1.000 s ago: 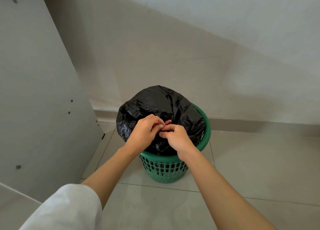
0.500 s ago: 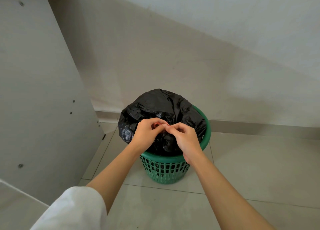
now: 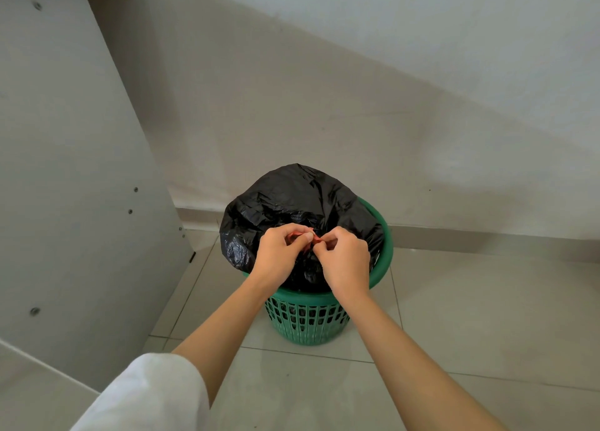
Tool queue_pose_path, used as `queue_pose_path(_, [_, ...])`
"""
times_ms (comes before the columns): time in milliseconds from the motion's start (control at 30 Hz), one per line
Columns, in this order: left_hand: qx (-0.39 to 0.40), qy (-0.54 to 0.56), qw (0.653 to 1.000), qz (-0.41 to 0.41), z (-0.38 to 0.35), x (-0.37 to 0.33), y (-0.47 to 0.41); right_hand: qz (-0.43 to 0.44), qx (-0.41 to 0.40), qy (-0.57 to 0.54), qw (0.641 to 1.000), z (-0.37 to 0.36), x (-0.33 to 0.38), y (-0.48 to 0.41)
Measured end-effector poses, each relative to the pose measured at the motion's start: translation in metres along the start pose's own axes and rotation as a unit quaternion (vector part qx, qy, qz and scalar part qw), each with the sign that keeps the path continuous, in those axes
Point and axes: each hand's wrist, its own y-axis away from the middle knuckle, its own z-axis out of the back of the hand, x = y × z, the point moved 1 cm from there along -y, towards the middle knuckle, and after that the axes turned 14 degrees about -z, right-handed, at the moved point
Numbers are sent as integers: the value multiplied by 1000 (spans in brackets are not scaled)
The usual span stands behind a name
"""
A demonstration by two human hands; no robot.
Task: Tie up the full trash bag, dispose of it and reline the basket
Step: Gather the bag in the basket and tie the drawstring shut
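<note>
Pinching the red tie [image 3: 314, 238] at the top of the black trash bag [image 3: 292, 197] with left hand [image 3: 278, 256] and right hand [image 3: 346, 262]; fingers of both curled tight on it, fingertips nearly touching. Working on the bag full, bulging above the rim, seated in the green basket [image 3: 308, 325] on the tiled floor [image 3: 487, 317], near the wall [image 3: 357, 122], beside a white panel [image 3: 71, 171].
</note>
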Motion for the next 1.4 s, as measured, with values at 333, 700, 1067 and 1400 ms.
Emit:
queue_pose_path(333, [-106,-71,991,-35,-17,-3,9,-9,30,-11,999,-1,-1,-5])
queue_pose_path(700, [-78,-131,979,-138,-17,3,15,-329,327,-419,781,15,-10,-16])
queue_pose_path(1067, [-62,-137,975,-163,-9,-1,7,-232,233,-273,904,20,-14,-23])
queue_pose_path(1400, [-2,-193,962,-193,14,6,10,-138,161,-60,975,19,-16,-27])
